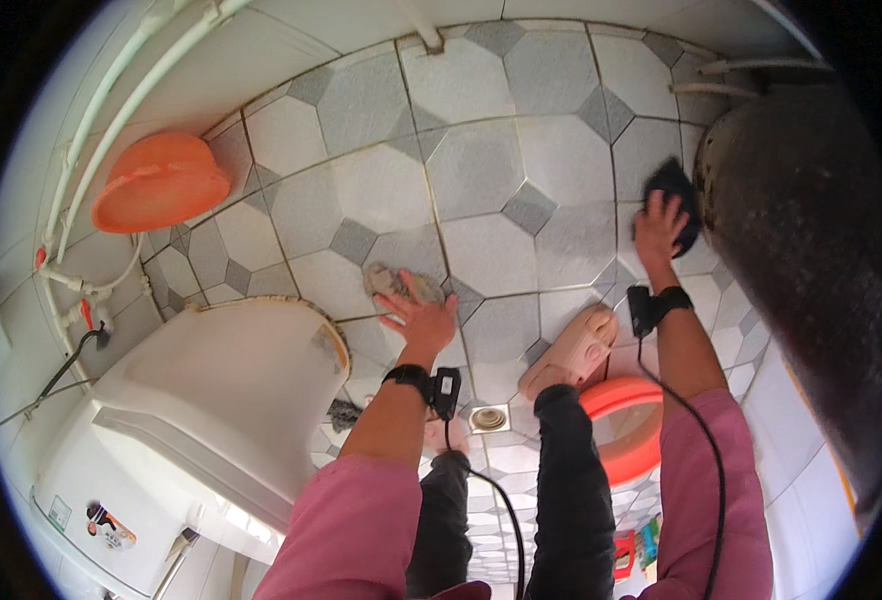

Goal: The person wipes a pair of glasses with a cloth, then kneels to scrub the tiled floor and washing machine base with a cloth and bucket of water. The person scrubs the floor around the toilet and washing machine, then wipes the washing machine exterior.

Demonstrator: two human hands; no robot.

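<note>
My left hand (pixel 420 320) lies with spread fingers over a crumpled greyish cloth (pixel 382 279) on the tiled floor (pixel 478 169). Part of that cloth is hidden beneath the fingers. Over to the right, my right hand (pixel 658 229) rests flat on a dark cloth (pixel 668 178), its fingers apart. This cloth lies on the tiles close to a large dark curved object (pixel 793 195), whose kind I cannot tell. Neither hand visibly closes around its cloth. Both wrists carry black straps with small cabled devices.
An orange plastic basin (pixel 163 182) leans by white pipes (pixel 103 124) at the left wall. Below it stands a white toilet (pixel 223 375). My sandalled foot (pixel 572 352) is beside a red-orange basin (pixel 624 472). A floor drain (pixel 489 418) sits between my legs.
</note>
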